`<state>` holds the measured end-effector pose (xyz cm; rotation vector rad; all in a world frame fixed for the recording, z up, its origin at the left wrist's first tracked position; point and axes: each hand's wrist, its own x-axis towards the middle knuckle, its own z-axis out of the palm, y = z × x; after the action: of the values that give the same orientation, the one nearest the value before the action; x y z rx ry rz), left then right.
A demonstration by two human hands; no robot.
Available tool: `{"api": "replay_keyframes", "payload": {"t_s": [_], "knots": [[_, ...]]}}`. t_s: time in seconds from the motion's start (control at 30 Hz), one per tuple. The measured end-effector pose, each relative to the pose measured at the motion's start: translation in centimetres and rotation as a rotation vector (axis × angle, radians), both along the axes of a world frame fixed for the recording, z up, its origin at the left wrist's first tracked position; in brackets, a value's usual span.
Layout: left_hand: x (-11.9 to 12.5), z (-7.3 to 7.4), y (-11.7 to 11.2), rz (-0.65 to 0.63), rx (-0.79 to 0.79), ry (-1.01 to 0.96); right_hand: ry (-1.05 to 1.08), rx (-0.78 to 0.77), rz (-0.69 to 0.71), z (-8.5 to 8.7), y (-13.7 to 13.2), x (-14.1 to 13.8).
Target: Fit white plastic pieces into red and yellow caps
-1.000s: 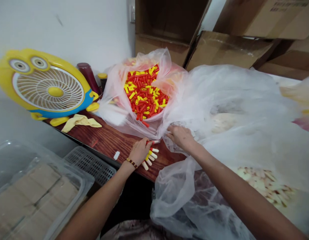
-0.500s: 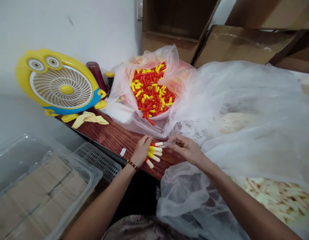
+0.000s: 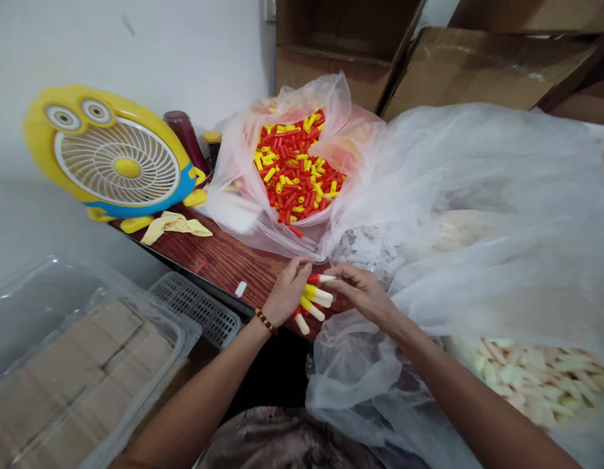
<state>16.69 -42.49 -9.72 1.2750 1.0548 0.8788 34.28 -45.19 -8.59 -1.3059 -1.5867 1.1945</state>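
Sticks: a small fan of cream, round-ended sticks with red or yellow plastic sleeves [image 3: 322,296], over the table on the person's side of the translucent pinkish plastic bag [image 3: 236,156], the landmark here; cream ends point right.
Left hand [image 3: 288,292]: below the bag's near edge, closed around the sleeved ends, a beaded bracelet [image 3: 265,321] at the wrist.
Right hand [image 3: 363,294]: nearer the person than the bag and right of the left hand; thumb and fingers drawn nearly together at the cream end of the uppermost, red-sleeved stick. Whether it grips that end or a small clear piece, I cannot tell at this size.
Tubes: short red and yellow plastic tubes [image 3: 294,169], heaped inside the bag.
Clear pieces: a pile of small translucent plastic pieces [image 3: 367,249], just right of the bag's near corner.
Table: reddish-brown wood-grain top [image 3: 223,264], under the bag.
White tag: small, rounded white strip [image 3: 240,289], nearer the person than the bag, to its left.
Cloth: crumpled pale-yellow cloth [image 3: 174,225], left of the bag.
Fan: yellow and blue character-shaped plastic fan [image 3: 127,167], farther left of the bag.
Boxes: brown cardboard boxes [image 3: 477,71], behind the bag, extending right.
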Motion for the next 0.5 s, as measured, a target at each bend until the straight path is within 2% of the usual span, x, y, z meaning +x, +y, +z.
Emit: {"api": "replay_keyframes", "payload": {"t_s": [0.07, 0.13, 0.23, 0.3, 0.37, 0.43, 0.5], "knots": [[-0.2, 0.0, -0.1, -0.059, -0.192, -0.135, 0.063, -0.071, -0.022, -0.1, -0.2, 0.2], [-0.5, -0.1, -0.2, -0.127, -0.332, -0.194, 0.027, -0.063, -0.028, -0.3, -0.3, 0.4], [-0.8, -0.5, -0.4, -0.184, -0.367, -0.161, -0.128, 0.094, -0.015, -0.3, -0.3, 0.7], [-0.8, -0.7, -0.6, -0.164, -0.237, -0.089, -0.205, 0.217, 0.015, 0.0, -0.3, 0.8], [-0.7, -0.6, -0.9, -0.115, -0.005, 0.025, -0.254, 0.269, 0.041, 0.7, -0.3, 0.8], [-0.6, -0.4, -1.2, -0.077, 0.224, 0.158, -0.257, 0.189, 0.067, 1.5, -0.3, 0.8], [-0.5, -0.3, -1.3, -0.075, 0.345, 0.244, -0.205, 0.024, 0.1, 2.1, -0.3, 0.8]]}}
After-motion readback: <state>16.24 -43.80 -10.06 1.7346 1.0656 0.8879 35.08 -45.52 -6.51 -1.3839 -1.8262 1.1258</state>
